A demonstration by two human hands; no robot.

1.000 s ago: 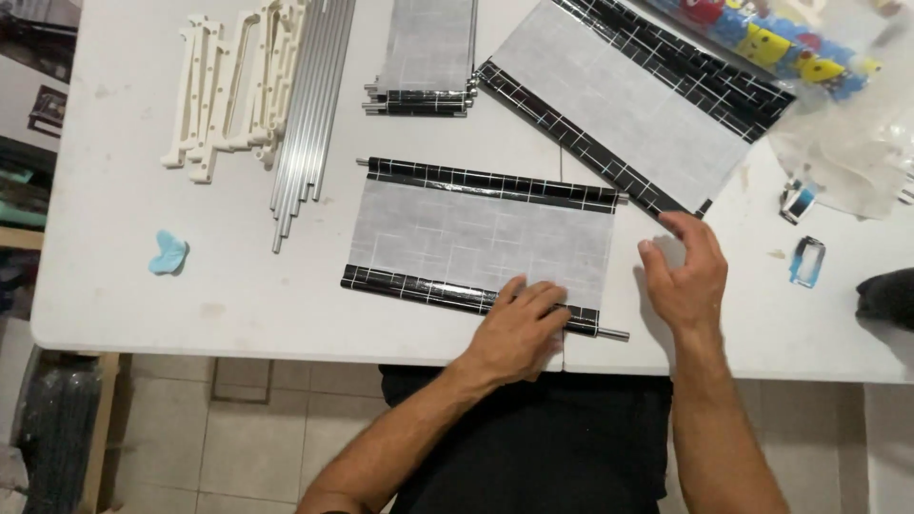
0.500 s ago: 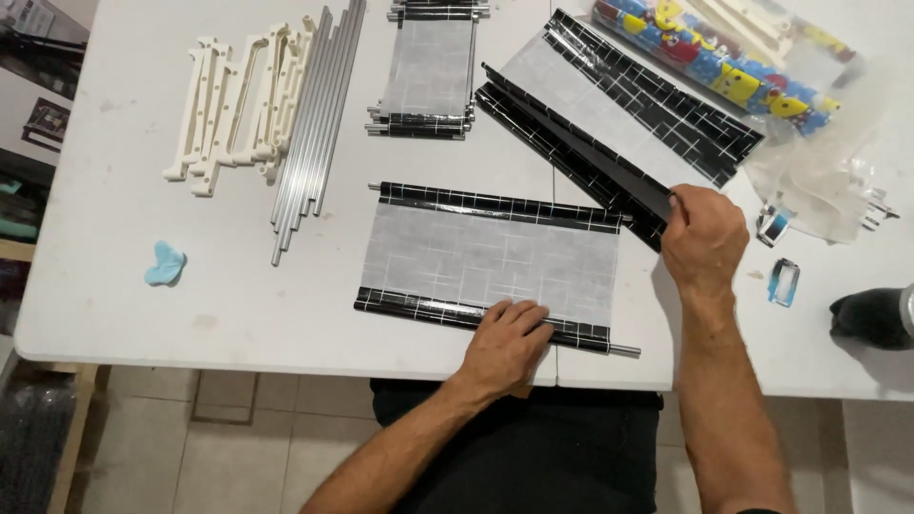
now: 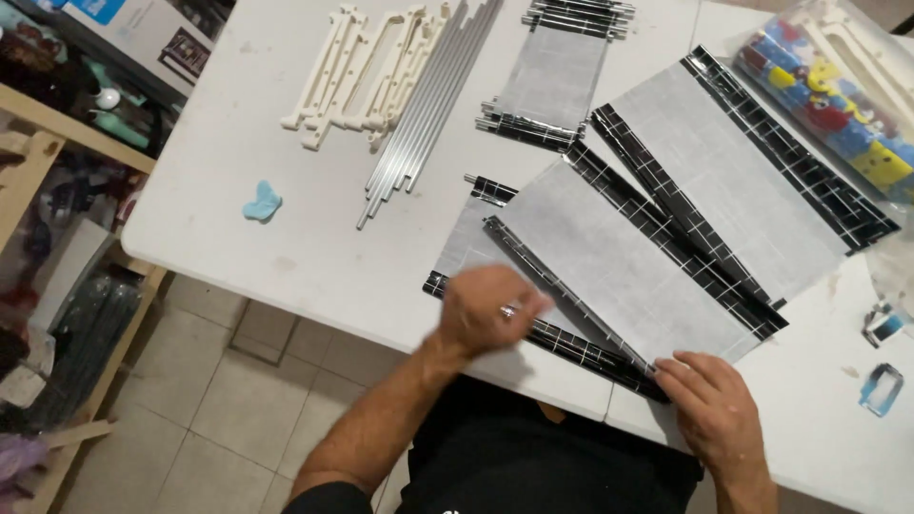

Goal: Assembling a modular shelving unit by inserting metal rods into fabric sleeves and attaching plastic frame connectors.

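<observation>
A grey fabric panel [image 3: 619,257] with black grid-printed edges lies slanted across a second, like panel [image 3: 466,243] at the near edge of the white table [image 3: 314,257]. My right hand [image 3: 714,414] pinches the upper panel's near corner. My left hand [image 3: 486,309] is blurred, with its fingers curled over the lower panel's near black edge. Whether it grips that edge is unclear. A third panel [image 3: 733,176] lies further right, and a stack of folded ones [image 3: 557,76] sits at the back.
Thin metal rods [image 3: 424,105] and white plastic frames [image 3: 352,71] lie at the back left. A small blue piece [image 3: 261,202] sits near the left edge. There is a clear bag of colourful items [image 3: 838,86] at the back right, small clips [image 3: 881,388] to the right, and a cluttered shelf [image 3: 57,190] on the left.
My right hand has pulled a panel from the back right down and across the near panel. My left hand has shifted left along the near edge. The view has tilted.
</observation>
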